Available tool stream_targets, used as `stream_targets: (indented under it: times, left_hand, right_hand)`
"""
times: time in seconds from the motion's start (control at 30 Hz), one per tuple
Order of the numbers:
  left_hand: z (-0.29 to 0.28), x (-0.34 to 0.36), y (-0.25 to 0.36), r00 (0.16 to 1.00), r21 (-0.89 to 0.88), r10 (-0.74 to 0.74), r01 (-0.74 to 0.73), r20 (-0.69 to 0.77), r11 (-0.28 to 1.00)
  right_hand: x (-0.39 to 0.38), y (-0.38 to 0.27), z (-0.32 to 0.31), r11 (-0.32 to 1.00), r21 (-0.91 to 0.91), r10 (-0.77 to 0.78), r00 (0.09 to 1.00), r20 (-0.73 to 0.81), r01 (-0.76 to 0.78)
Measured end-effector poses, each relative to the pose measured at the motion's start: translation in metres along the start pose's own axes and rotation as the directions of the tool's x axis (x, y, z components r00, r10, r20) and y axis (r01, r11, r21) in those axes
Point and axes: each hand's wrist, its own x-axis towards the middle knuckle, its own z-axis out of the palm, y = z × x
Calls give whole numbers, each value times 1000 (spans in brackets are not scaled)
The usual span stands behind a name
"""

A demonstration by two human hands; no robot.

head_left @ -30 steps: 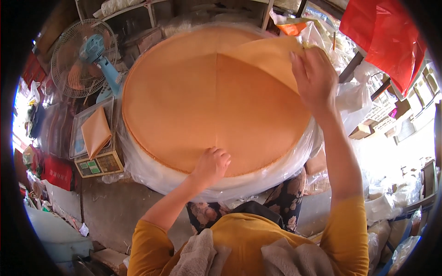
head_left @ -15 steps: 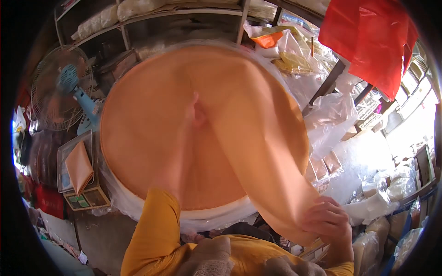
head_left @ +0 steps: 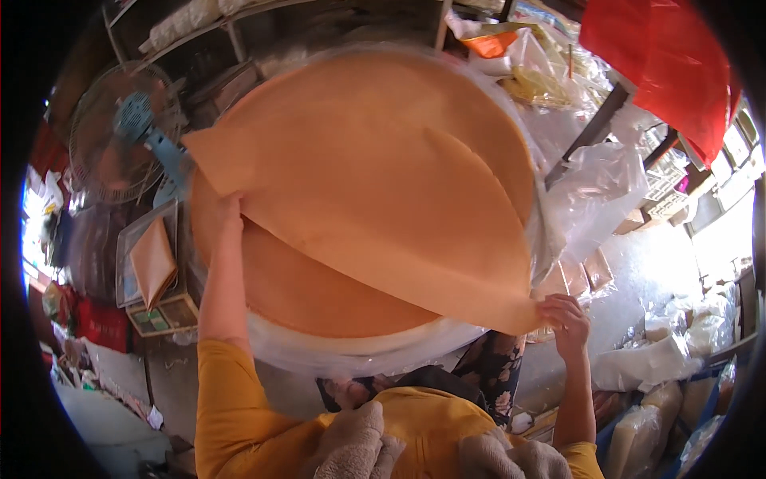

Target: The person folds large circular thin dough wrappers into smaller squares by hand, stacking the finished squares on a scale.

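Observation:
A large thin orange-tan sheet is stretched slantwise over a round stack of similar sheets, which rests on a pale base wrapped in clear plastic. My left hand, slightly blurred, pinches the sheet's near edge at the left. My right hand is closed on the sheet's corner at the lower right, out beyond the round stack's rim. Part of the stack shows beneath the lifted sheet on the near side and at the right.
A blue fan stands at the left, above a box holding a tray and a folded tan piece. Shelving runs behind. Plastic bags and red plastic crowd the right; wrapped bundles lie lower right.
The lifted sheet has swung round and now spans the stack diagonally. My left hand moved from the middle to the left edge; my right hand came down from the upper right to the lower right.

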Motion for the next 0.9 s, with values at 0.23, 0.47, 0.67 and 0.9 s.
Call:
stream_targets:
  times: [0.23,0.47,0.67,0.9]
  left_hand:
    - [-71,-4,38,894,-113,-424,411,-147,905]
    - [33,-45,55,969,-198,-26,76,246,977]
    - [88,-99,51,902,878,59,-429,427,211]
    - [120,-172,69,758,758,-87,-651,646,-45]
  right_hand:
    - [-26,66,30,755,205,641,767,-32,-623]
    - [9,94,74,701,387,703,673,-232,-599]
    - [-1,122,77,726,367,675,706,-215,-582]
    - [50,44,103,829,-460,210,940,-271,-318]
